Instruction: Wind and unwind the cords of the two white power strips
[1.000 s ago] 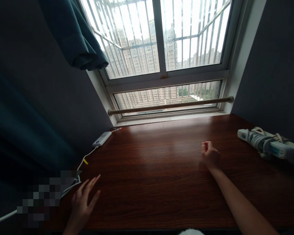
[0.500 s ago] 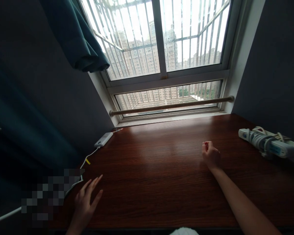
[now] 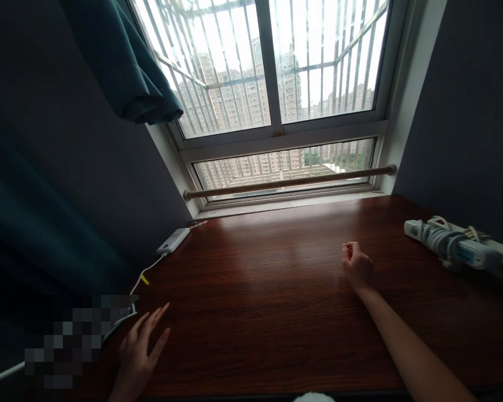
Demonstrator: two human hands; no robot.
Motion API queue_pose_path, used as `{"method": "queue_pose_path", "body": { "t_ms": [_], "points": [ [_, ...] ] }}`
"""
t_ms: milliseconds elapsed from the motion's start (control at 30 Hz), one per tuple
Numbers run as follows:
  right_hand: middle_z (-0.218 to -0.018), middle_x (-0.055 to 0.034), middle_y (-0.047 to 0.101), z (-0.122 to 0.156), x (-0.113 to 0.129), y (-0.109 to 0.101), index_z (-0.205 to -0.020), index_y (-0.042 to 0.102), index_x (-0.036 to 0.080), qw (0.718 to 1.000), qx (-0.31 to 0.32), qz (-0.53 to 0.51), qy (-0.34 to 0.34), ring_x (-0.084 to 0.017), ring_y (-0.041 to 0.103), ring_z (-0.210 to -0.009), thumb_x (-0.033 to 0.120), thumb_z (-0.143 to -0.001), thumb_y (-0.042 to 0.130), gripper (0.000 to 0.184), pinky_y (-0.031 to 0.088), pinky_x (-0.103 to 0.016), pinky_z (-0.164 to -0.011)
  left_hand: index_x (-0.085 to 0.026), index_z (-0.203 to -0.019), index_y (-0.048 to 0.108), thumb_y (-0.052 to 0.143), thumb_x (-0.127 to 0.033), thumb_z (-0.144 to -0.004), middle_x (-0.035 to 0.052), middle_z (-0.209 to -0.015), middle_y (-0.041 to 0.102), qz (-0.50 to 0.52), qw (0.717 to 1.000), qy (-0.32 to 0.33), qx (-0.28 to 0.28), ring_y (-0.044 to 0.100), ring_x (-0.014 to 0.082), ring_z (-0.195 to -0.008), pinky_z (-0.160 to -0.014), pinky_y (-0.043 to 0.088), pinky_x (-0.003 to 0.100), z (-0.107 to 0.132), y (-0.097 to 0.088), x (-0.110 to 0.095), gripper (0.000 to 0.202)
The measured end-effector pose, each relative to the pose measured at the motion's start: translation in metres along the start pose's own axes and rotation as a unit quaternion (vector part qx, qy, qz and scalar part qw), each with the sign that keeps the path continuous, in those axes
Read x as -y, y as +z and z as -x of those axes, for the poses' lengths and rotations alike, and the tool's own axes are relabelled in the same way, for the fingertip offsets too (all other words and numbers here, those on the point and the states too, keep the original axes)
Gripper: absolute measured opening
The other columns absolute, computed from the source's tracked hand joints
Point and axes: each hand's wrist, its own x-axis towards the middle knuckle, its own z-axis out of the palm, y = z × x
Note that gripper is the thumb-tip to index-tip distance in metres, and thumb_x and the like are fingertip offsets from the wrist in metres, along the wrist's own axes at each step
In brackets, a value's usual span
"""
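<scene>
My left hand (image 3: 139, 346) is at the lower left, over the near left part of the brown wooden tabletop (image 3: 255, 312). Its fingers are stretched out and apart, and it holds nothing. A white cable (image 3: 121, 320) runs close by its fingertips on the left. My right hand (image 3: 357, 266) is closed in a fist right of the middle, on or just above the tabletop. No object shows in or around the fist, though the inside of the palm is hidden.
Wrapped in its cord, a white power strip (image 3: 456, 244) lies at the right edge. At the back left is a white box-shaped device (image 3: 174, 241) on the cable, which bears a yellow tag (image 3: 145, 280). Behind the table is a window with a wooden rail (image 3: 289, 182); a teal curtain (image 3: 138, 84) hangs left.
The whole view has shifted slightly, so everything sits a little further left in the picture. Both hands keep the same pose and place over the table.
</scene>
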Motion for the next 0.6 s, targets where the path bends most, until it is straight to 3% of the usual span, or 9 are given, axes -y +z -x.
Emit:
{"method": "queue_pose_path", "body": {
  "t_ms": [600],
  "points": [
    [-0.062,0.0000,0.055,-0.0003,0.0004,0.0006,-0.089,0.055,0.016,1.000,0.010,0.007,0.000,-0.009,0.037,-0.050,0.031,-0.087,0.047,0.017,0.017,-0.023,-0.054,-0.028,-0.134,0.031,0.032,-0.044,-0.088,0.0072,-0.134,0.045,0.014,1.000,0.003,0.006,0.029,0.0224,-0.130,-0.103,0.027,0.047,-0.0008,-0.0016,-0.0011,0.049]
  ]
}}
